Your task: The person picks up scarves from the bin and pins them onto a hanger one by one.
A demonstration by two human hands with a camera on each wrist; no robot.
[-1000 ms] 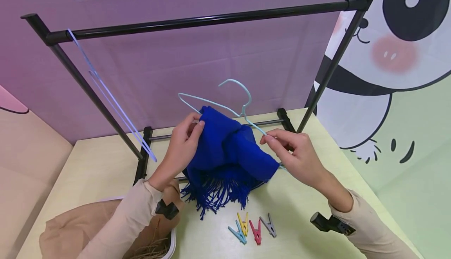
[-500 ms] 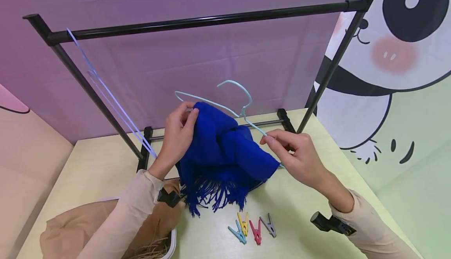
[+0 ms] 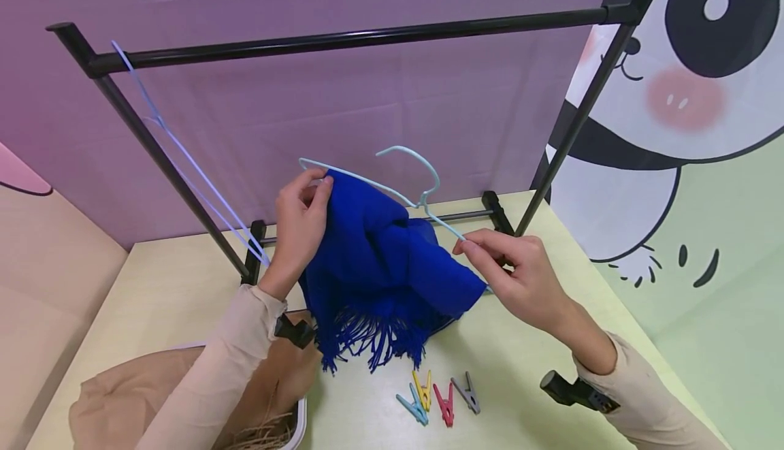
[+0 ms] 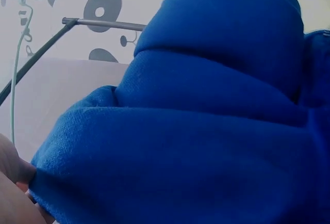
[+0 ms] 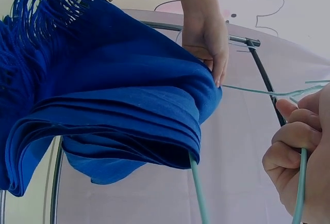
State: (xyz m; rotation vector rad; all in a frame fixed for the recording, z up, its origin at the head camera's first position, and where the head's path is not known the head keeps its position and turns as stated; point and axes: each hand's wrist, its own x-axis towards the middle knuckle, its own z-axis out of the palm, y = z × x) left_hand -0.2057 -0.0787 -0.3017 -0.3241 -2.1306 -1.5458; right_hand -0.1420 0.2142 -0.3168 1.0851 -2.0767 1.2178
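A blue fringed scarf, folded in layers, hangs over the lower bar of a pale blue hanger. In the head view my left hand pinches the scarf's upper left edge near the hanger's left end. My right hand grips the hanger's right arm, seen with curled fingers in the right wrist view. There the hanger's bar comes out of the scarf's folds. Blue cloth fills most of the left wrist view, hiding much of the left hand's fingers.
A black rack with a top rail stands behind the hands. On its left end hangs a lilac hanger. Several clothespins lie on the table in front. At lower left, brown cloth covers part of a white-rimmed basket.
My left hand has moved left and upward, drawing the scarf's edge along toward the hanger's left end. The right hand stays nearly in place on the hanger.
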